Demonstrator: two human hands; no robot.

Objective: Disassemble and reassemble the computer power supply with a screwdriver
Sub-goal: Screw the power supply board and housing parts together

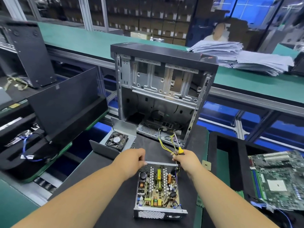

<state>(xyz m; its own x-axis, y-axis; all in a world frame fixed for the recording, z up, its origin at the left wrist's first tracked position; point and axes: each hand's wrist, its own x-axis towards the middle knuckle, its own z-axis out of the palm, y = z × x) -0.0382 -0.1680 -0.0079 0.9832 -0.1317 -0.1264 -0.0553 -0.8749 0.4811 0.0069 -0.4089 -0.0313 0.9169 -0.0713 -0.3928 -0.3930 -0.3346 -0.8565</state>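
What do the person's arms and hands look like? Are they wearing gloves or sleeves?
No gloves and no sleeves show. Both arms are bare from the bottom edge of the picture up to the fingers. The left hand and the right hand wear no rings, watch or bands that can be seen, and nothing is strapped or taped to the wrists. Two ordinary bare hands, nothing more.

Perforated bare-metal power supply housing (148,214)
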